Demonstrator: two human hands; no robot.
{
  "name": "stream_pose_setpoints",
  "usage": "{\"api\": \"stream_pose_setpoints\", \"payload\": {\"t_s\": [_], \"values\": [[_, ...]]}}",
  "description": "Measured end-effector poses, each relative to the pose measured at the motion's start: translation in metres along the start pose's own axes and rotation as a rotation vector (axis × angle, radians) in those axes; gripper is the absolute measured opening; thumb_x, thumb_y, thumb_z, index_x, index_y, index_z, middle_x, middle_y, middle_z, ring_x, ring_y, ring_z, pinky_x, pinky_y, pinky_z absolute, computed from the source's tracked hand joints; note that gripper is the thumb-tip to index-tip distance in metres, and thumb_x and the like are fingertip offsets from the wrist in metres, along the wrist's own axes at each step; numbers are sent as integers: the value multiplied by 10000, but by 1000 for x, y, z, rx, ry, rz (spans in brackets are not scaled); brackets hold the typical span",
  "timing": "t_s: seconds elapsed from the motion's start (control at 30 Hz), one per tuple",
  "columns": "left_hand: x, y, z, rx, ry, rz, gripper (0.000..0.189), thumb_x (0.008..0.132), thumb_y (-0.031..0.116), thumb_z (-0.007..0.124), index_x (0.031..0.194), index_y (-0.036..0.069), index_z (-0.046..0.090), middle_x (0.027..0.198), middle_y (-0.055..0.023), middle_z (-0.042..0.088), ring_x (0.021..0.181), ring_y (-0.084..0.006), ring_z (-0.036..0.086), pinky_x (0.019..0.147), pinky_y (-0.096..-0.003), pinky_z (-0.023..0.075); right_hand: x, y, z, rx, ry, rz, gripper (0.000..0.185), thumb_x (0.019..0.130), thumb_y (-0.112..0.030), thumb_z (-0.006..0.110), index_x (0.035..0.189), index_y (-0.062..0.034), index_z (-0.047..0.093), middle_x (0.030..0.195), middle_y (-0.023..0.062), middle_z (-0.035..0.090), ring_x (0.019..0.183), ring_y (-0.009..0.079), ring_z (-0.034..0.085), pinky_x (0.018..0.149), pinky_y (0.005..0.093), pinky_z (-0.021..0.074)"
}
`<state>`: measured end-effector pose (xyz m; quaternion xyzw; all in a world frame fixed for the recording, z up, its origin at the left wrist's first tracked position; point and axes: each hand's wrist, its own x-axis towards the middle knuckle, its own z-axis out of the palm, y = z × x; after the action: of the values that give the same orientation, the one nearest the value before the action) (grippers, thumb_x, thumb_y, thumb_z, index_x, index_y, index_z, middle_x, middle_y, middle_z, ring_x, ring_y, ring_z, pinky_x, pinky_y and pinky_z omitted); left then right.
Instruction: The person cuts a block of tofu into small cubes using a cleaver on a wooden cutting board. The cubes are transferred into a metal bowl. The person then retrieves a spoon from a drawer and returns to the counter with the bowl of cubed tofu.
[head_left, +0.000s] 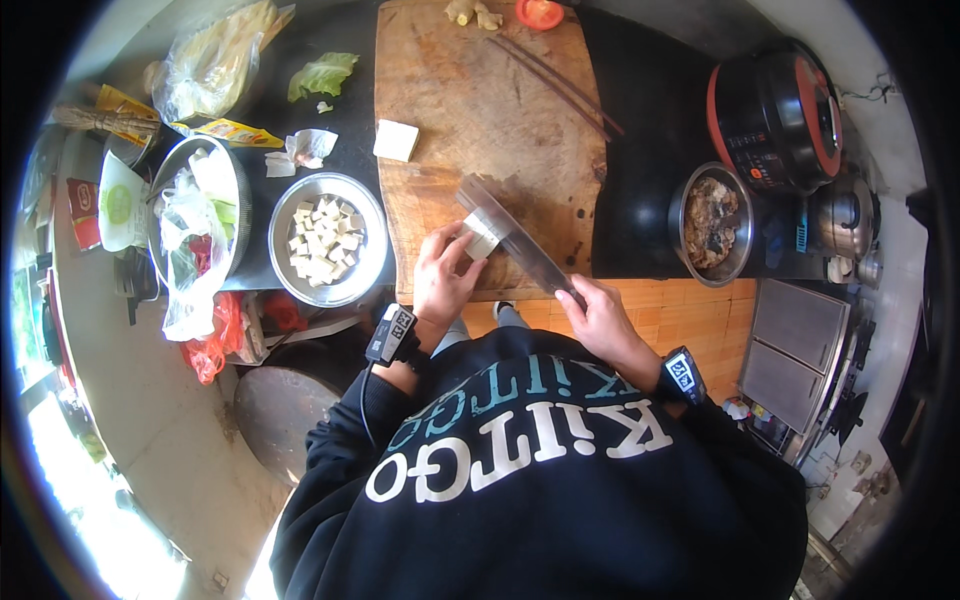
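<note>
On the wooden cutting board (487, 97), my left hand (448, 271) holds a white block of tofu (482, 234) with its fingers at the block's near side. My right hand (604, 315) grips the handle of a broad-bladed kitchen knife (529, 247), whose blade lies slanted along the right side of that block. Whether the edge is in the tofu cannot be told. Another tofu block (396, 140) rests at the board's left edge. Left of the board stands a metal bowl (381, 240) holding many small tofu cubes (326, 240).
Chopsticks (555, 86), ginger (474, 13) and a cut tomato (539, 13) lie on the board's far part. A metal bowl of brownish food (711, 221) and a rice cooker (776, 120) stand right. A basket of vegetables (244, 217), a lettuce leaf (322, 75) and crumpled paper (304, 150) are left.
</note>
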<state>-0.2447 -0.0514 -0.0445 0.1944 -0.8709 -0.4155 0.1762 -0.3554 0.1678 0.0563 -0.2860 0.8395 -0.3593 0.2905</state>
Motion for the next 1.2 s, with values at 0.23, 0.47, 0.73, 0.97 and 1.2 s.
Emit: {"api": "stream_pose_setpoints", "payload": {"t_s": [0.23, 0.47, 0.73, 0.97, 1.2], "values": [[-1, 1, -6, -31, 5, -30, 434, 733, 115, 841, 1129, 14, 695, 1251, -172, 621, 1146, -368, 598, 989, -418, 505, -12, -7, -7, 26, 11, 17, 145, 962, -89, 647, 1025, 41, 656, 819, 215, 655, 729, 367, 660, 633, 408, 502], [-2, -2, -7, -22, 7, -12, 414, 737, 111, 837, 1111, 10, 693, 1223, -157, 635, 1116, -355, 613, 973, -410, 512, -10, -1, 4, -10, -13, -2, 154, 954, -85, 651, 1030, 49, 661, 823, 221, 660, 718, 374, 661, 626, 415, 505], [-3, -2, -6, -41, 23, -27, 401, 736, 111, 839, 1090, 4, 685, 1206, -153, 636, 1105, -351, 611, 961, -406, 513, -15, -7, -1, -10, 4, -16, 162, 958, -79, 642, 1042, 58, 664, 841, 226, 670, 727, 367, 666, 636, 407, 515], [-4, -4, -8, -20, 24, -32, 406, 722, 120, 848, 1074, 11, 677, 1199, -157, 625, 1109, -359, 593, 962, -413, 503, -13, -6, 4, 9, -34, -23, 160, 960, -76, 640, 1043, 59, 665, 849, 232, 676, 725, 364, 668, 630, 399, 513], [-1, -3, -2, -39, 20, -28, 432, 716, 103, 826, 1104, 36, 649, 1244, -158, 593, 1140, -367, 571, 982, -424, 488, -12, 0, 7, 47, -58, 4, 159, 966, -80, 639, 1030, 65, 660, 824, 233, 670, 698, 357, 661, 613, 393, 502]]}}
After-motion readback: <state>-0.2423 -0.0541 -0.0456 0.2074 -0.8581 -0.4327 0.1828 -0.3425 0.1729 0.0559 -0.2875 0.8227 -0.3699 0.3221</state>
